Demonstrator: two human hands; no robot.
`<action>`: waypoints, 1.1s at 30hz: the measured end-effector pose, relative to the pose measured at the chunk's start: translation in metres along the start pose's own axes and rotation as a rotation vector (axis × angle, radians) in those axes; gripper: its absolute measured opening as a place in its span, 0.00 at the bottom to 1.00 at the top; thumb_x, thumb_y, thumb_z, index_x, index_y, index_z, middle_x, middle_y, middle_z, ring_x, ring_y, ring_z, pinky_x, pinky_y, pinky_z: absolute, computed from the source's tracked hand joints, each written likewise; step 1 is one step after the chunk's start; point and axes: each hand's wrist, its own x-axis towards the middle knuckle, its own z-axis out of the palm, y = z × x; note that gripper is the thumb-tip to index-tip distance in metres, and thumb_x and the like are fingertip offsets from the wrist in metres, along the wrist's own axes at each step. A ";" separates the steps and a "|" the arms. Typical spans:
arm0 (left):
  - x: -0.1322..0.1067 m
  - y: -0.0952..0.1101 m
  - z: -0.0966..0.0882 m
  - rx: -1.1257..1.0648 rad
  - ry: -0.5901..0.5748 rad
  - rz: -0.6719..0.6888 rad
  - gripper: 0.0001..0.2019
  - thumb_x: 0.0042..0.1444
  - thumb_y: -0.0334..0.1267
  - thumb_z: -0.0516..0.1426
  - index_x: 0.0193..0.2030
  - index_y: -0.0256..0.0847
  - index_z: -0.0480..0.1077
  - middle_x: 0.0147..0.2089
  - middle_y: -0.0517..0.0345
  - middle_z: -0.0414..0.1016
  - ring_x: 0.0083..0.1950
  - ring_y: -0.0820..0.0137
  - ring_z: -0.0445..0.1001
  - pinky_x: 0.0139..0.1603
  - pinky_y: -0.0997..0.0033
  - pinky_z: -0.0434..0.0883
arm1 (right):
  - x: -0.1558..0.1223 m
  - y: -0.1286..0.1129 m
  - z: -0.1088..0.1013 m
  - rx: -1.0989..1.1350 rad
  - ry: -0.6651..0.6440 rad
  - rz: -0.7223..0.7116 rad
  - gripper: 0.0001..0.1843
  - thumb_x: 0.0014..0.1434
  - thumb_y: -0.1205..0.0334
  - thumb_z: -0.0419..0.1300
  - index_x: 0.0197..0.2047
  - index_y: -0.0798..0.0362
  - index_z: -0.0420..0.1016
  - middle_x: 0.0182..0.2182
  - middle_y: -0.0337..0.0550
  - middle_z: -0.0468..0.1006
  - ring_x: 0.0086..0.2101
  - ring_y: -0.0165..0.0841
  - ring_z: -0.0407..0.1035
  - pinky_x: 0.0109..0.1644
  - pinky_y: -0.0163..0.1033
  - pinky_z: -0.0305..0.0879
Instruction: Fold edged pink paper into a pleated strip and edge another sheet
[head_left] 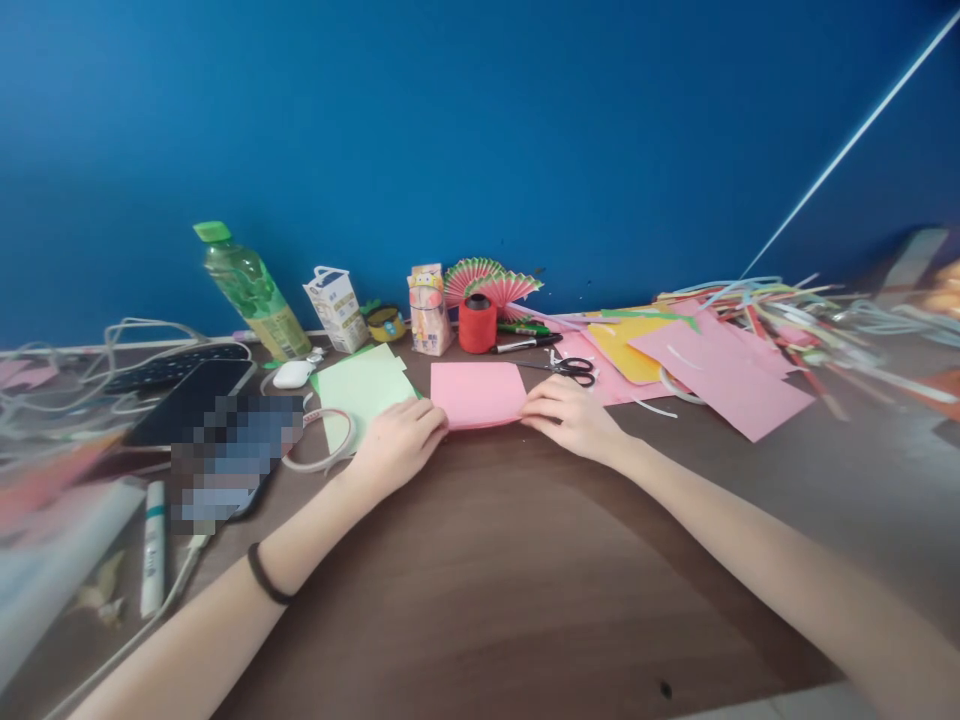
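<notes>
A folded sheet of pink paper (478, 393) lies on the brown table between my hands, its near edge slightly raised. My left hand (405, 437) pinches the near left corner, fingers closed. At the near right corner, my right hand (568, 415) grips the paper between thumb and fingers. Light green paper (360, 390) rests beside my left hand, with a roll of tape (330, 462) partly over it. Black-handled scissors (576, 371) lie just beyond my right hand.
Behind the paper stand a red thread spool (478, 325), a small patterned box (429, 312), a milk carton (337, 310) and a green bottle (255, 295). Phones, cables and a marker (153, 550) lie at left. Pink sheets (727, 375) and paper strips (795, 310) are piled at right.
</notes>
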 end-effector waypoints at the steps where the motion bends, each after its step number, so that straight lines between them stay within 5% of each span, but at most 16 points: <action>1: 0.000 0.000 0.002 -0.036 -0.074 0.009 0.10 0.59 0.35 0.47 0.31 0.39 0.67 0.30 0.56 0.70 0.34 0.69 0.68 0.34 0.71 0.64 | -0.001 0.002 0.001 0.063 -0.061 0.006 0.09 0.58 0.61 0.55 0.31 0.53 0.76 0.30 0.43 0.77 0.33 0.32 0.66 0.40 0.41 0.62; 6: 0.001 0.002 -0.004 -0.215 -0.271 -0.016 0.07 0.56 0.34 0.48 0.31 0.40 0.66 0.32 0.58 0.70 0.34 0.70 0.68 0.35 0.72 0.62 | -0.002 0.000 -0.002 0.359 -0.263 0.075 0.06 0.56 0.64 0.57 0.30 0.54 0.75 0.29 0.42 0.75 0.32 0.31 0.66 0.39 0.37 0.62; 15: 0.005 0.001 -0.007 -0.653 -0.411 -0.311 0.07 0.54 0.38 0.48 0.31 0.41 0.66 0.32 0.61 0.72 0.34 0.71 0.69 0.37 0.73 0.63 | 0.002 -0.005 -0.002 0.541 -0.316 0.514 0.06 0.52 0.62 0.59 0.28 0.55 0.74 0.26 0.38 0.74 0.27 0.28 0.65 0.32 0.34 0.58; 33: 0.005 -0.005 0.002 -0.720 -0.437 -0.289 0.07 0.52 0.39 0.51 0.29 0.40 0.67 0.30 0.63 0.71 0.31 0.73 0.68 0.35 0.74 0.63 | 0.000 0.004 0.006 0.548 -0.364 0.482 0.06 0.48 0.63 0.61 0.26 0.55 0.67 0.28 0.37 0.66 0.26 0.26 0.60 0.31 0.34 0.57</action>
